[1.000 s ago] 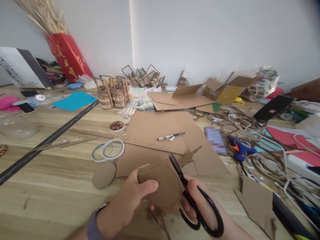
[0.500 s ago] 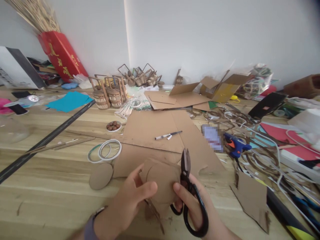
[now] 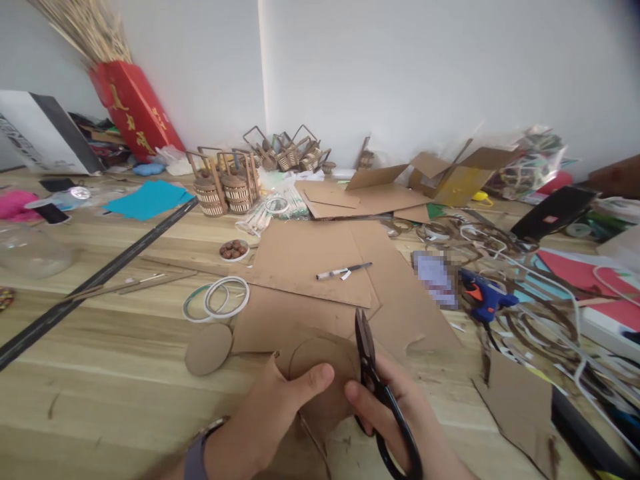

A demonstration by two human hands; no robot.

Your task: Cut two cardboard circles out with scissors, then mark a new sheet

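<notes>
A piece of brown cardboard (image 3: pixel 320 357) with a curved line drawn on it is gripped by my left hand (image 3: pixel 283 407), thumb lying across its face. The lower edge of the piece is partly cut, with a strip hanging down. My right hand (image 3: pixel 395 407) is closed around black-handled scissors (image 3: pixel 369 353), whose blades point up beside the cardboard's right edge. The right thumb is close to the cardboard; whether it touches is unclear. On the table to the left lies a cut cardboard disc (image 3: pixel 209 350).
Large cardboard sheets (image 3: pixel 310 257) lie ahead, with a pen (image 3: pixel 344 271) on top. White rings (image 3: pixel 227 297) and a dish of brown balls (image 3: pixel 234 250) are at the left. A blue glue gun (image 3: pixel 485 297) and cardboard scraps (image 3: pixel 523 403) lie right. Small woven baskets (image 3: pixel 227 190) stand behind.
The view has shifted slightly, so the table things sit further right. My left thumb has slid rightward over the cardboard, and the scissors have tilted a little and dropped lower.
</notes>
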